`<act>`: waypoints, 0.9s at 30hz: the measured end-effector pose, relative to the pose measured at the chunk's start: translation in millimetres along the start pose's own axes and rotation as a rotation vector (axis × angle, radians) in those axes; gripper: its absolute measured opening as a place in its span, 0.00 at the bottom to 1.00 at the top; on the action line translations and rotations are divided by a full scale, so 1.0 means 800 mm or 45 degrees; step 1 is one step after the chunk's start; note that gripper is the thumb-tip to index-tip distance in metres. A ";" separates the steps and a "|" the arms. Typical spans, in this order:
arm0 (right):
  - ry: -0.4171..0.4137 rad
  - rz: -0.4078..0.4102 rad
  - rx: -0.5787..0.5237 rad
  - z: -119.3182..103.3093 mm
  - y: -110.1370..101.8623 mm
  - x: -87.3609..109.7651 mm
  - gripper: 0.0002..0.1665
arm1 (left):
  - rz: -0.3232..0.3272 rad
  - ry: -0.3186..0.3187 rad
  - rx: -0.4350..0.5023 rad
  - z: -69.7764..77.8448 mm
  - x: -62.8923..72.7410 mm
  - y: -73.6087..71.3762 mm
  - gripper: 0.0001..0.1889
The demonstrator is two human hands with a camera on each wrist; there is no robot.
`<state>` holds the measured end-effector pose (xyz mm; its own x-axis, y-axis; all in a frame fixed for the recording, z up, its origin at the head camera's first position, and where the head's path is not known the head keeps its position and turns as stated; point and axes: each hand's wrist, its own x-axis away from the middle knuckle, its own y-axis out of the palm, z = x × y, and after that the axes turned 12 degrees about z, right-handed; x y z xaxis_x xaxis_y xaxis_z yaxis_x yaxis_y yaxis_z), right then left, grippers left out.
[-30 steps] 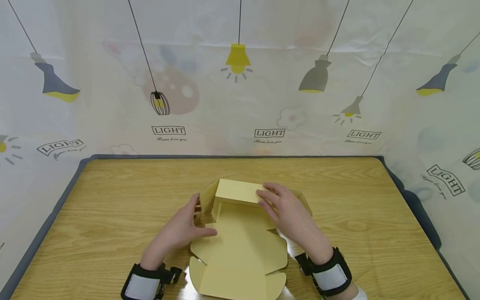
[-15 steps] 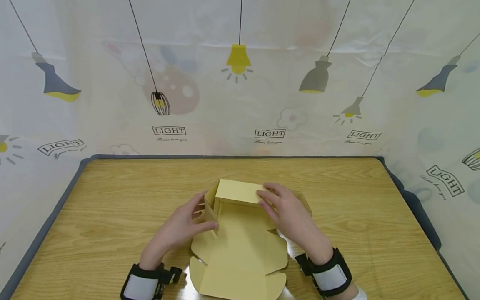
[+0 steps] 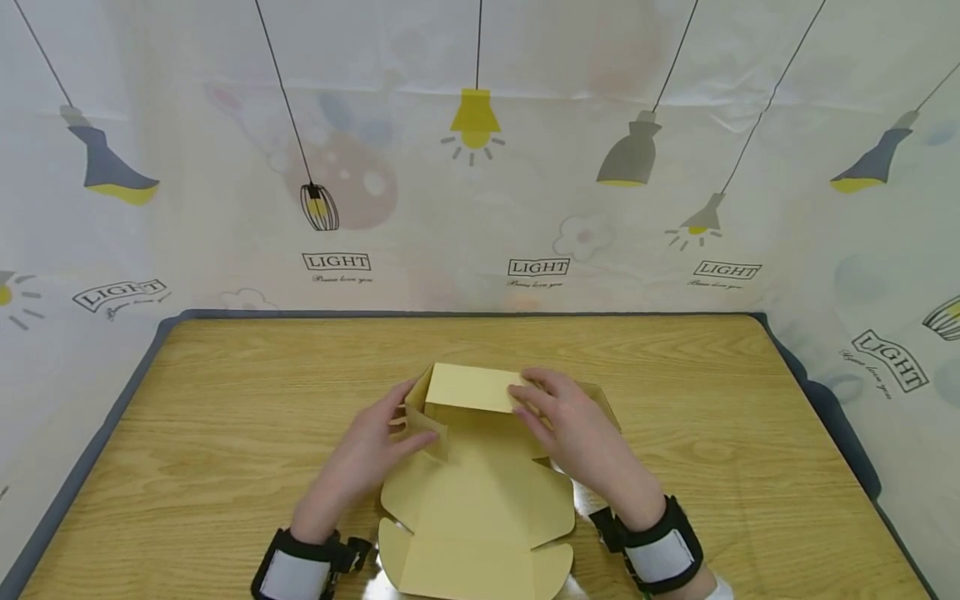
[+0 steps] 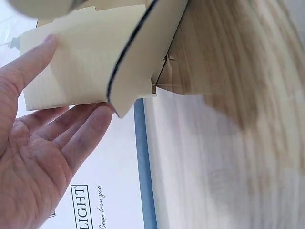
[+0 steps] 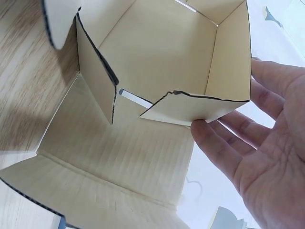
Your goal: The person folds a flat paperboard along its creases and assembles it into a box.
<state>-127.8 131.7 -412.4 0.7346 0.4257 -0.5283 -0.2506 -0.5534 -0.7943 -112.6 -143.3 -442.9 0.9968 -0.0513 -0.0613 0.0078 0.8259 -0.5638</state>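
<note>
Part-folded pale-yellow cardboard box [image 3: 480, 508] sits on the light-brown wood-grain tabletop [image 3: 255, 383], approx. centre, nr the person. Its far end stands up, w/ a pale rectangular panel [image 3: 472, 388] across the top; the rest lies flat twd the camera, rounded tabs [image 3: 553, 567] sticking out both sides.

L hand [image 3: 367, 450] is at the far L corner, pinching a small cardboard side flap [image 3: 427, 420] btwn thumb & fingers: thumb on the inner face, fingers behind. Flap is angled inward over the box floor. L wrist cam shows the same grip, fingertips at the flap's edge.

R hand [image 3: 577, 421] holds the raised far end at its R side, fingers bent over the panel. R wrist cam has the thumb at a wall edge & a fingertip touching the cardboard's lower edge.

Both wrists wear black straps [image 3: 686, 533] w/ a whitish patch; bit of white sleeve [image 3: 722, 590] below the R one. Behind: white sheet [image 3: 420, 125] printed w/ hanging lamps & "LIGHT", blue-grey band [image 3: 450, 314] along the tabletop's far edge.
</note>
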 end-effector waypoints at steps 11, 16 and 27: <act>-0.066 -0.001 0.000 -0.005 0.003 -0.001 0.15 | 0.033 -0.011 -0.076 0.006 0.000 0.011 0.44; -0.082 0.022 -0.005 -0.006 0.004 0.000 0.14 | 0.054 -0.003 -0.112 0.006 0.002 0.013 0.45; -0.140 0.061 0.008 -0.009 0.008 0.000 0.14 | 0.128 -0.022 -0.217 0.010 0.003 0.021 0.48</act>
<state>-124.6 122.6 -415.6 0.6484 0.4748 -0.5951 -0.2882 -0.5704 -0.7692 -109.5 -125.5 -446.0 0.9931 0.0375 -0.1113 -0.1041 0.7191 -0.6870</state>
